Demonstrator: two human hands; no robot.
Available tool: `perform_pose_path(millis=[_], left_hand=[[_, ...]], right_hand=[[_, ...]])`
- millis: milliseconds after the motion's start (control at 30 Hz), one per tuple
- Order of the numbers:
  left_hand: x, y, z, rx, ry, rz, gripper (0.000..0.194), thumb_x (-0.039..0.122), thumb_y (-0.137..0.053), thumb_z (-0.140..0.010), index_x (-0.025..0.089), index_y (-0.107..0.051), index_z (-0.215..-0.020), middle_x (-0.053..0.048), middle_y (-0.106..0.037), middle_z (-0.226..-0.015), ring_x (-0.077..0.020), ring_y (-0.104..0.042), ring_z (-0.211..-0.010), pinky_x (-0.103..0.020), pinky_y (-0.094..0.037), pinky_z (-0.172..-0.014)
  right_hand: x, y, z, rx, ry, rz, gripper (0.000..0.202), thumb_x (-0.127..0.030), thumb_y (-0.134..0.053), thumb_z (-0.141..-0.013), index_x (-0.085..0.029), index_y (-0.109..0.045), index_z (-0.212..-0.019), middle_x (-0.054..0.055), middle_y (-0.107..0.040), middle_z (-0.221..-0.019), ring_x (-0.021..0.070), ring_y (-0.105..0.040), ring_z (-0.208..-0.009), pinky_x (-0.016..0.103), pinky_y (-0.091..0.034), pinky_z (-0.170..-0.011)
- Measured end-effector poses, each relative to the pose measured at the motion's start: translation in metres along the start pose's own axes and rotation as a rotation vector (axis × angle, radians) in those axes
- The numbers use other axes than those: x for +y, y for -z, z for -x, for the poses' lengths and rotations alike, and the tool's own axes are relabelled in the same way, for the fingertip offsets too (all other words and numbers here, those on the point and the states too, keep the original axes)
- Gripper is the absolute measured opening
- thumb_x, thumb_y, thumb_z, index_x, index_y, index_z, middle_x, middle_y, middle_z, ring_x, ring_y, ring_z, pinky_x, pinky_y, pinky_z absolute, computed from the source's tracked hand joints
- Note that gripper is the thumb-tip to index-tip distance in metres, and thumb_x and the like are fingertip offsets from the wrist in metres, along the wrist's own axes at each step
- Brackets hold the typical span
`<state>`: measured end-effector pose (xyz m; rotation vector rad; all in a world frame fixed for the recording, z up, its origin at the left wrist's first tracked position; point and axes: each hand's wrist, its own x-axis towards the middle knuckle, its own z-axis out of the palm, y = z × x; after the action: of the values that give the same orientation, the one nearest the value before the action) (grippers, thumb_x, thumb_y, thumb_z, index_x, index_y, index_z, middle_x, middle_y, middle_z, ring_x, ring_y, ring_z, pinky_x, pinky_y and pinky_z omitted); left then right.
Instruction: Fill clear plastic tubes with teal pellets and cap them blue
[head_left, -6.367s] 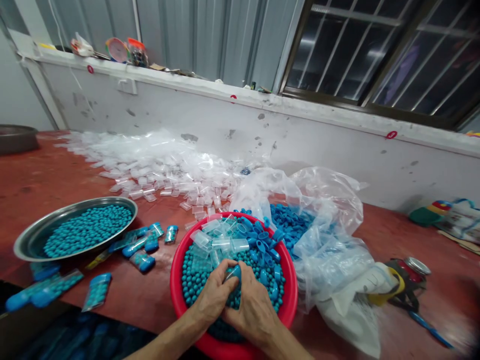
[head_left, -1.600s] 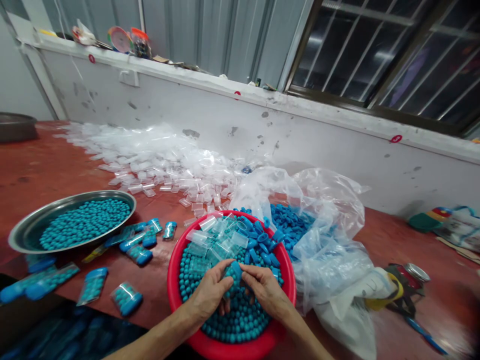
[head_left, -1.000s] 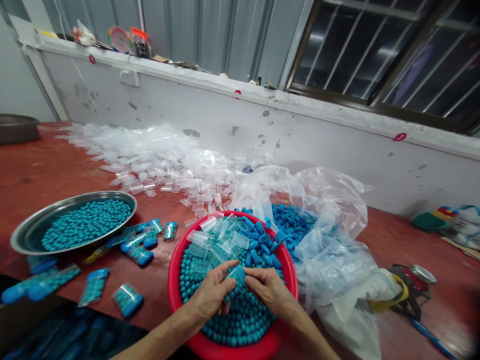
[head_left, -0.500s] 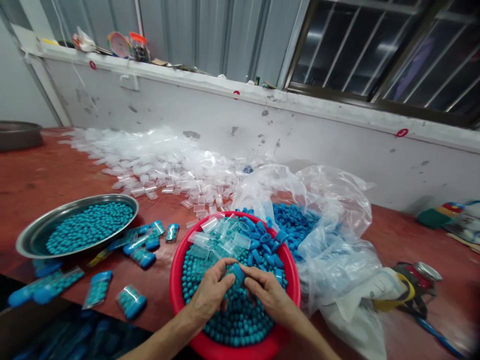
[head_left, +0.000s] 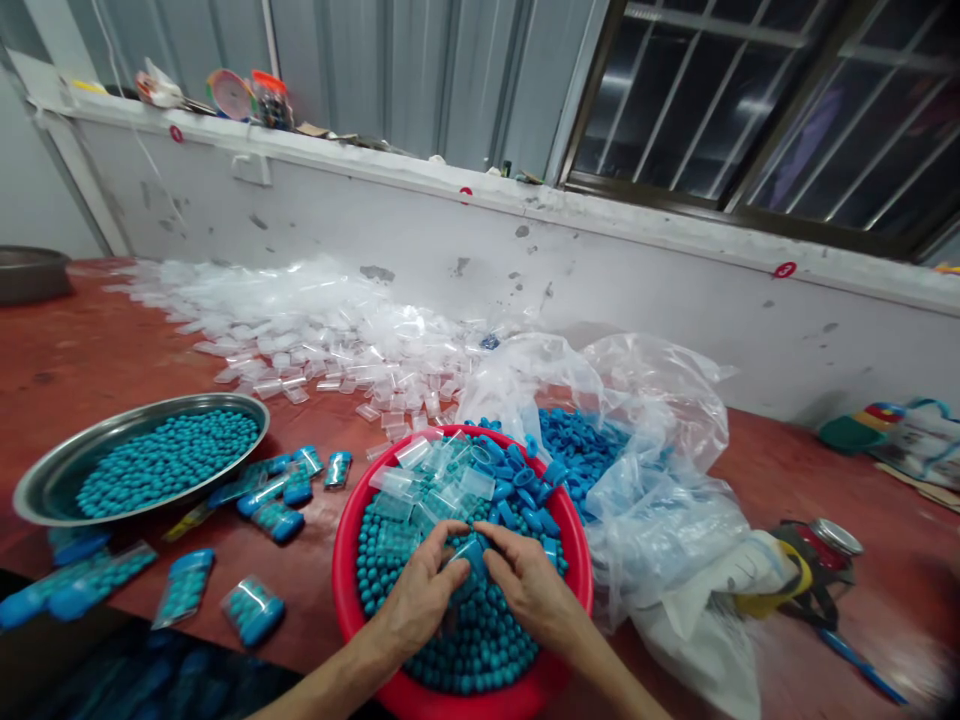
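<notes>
Red basin (head_left: 345, 578) of turquoise beads (head_left: 480, 645), near centre, left hand (head_left: 421, 588) pinching a small blue container (head_left: 469, 562) above them, right hand (head_left: 536, 588) curled beside it, grip unclear, clear plastic sleeves (head_left: 300, 320) heaped far left.

Head view: my head-worn camera looks forward and down, close above the red basin (head_left: 346, 570) at 6 o'clock. Past the table (head_left: 787, 450), I face the wall (head_left: 637, 290) at 12 o'clock, farther off; its ledge (head_left: 660, 225) slants from 10 to 3 o'clock, the window (head_left: 675, 110) at 1.
</notes>
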<state>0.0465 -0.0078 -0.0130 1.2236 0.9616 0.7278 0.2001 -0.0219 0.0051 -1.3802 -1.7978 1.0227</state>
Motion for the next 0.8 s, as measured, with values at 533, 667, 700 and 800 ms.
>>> perform_pose_path(millis=[533, 667, 700, 800], left_hand=[[-0.007, 0.002, -0.007, -0.012, -0.182, 0.102, 0.041, 0.024, -0.055, -0.070, 0.018, -0.052, -0.110, -0.003, -0.061, -0.103, -0.0211, -0.050, -0.099, -0.030, -0.039, -0.088], [-0.006, 0.001, -0.006, 0.041, -0.193, -0.002, 0.037, 0.022, -0.053, -0.071, 0.015, -0.054, -0.107, -0.003, -0.062, -0.098, -0.0207, -0.052, -0.094, -0.030, -0.040, -0.086], [-0.005, 0.000, -0.005, 0.058, -0.203, -0.038, 0.036, 0.021, -0.051, -0.072, 0.015, -0.054, -0.107, -0.004, -0.062, -0.098, -0.0204, -0.052, -0.093, -0.030, -0.040, -0.086], [-0.001, -0.003, -0.003, 0.109, -0.250, -0.145, 0.034, 0.021, -0.046, -0.076, 0.015, -0.052, -0.108, -0.005, -0.061, -0.100, -0.0190, -0.053, -0.091, -0.030, -0.040, -0.086]], right_hand=[[-0.021, -0.039, 0.004, 0.012, 0.071, 0.759, 0.090, -0.039, -0.063, -0.060, -0.010, -0.021, -0.134, 0.015, -0.053, -0.100, 0.0283, -0.059, -0.074, 0.038, -0.047, -0.061], [-0.017, -0.044, 0.002, 0.013, 0.079, 0.771, 0.086, -0.041, -0.060, -0.063, -0.011, -0.022, -0.134, 0.015, -0.052, -0.100, 0.0286, -0.058, -0.076, 0.038, -0.047, -0.061], [-0.016, -0.044, 0.002, 0.007, 0.067, 0.753, 0.084, -0.039, -0.059, -0.064, -0.012, -0.021, -0.134, 0.015, -0.052, -0.102, 0.0283, -0.058, -0.078, 0.038, -0.047, -0.063], [-0.015, -0.037, 0.002, -0.061, 0.060, 0.620, 0.082, -0.032, -0.055, -0.069, -0.016, -0.012, -0.137, 0.015, -0.047, -0.114, 0.0255, -0.059, -0.085, 0.036, -0.047, -0.070]])
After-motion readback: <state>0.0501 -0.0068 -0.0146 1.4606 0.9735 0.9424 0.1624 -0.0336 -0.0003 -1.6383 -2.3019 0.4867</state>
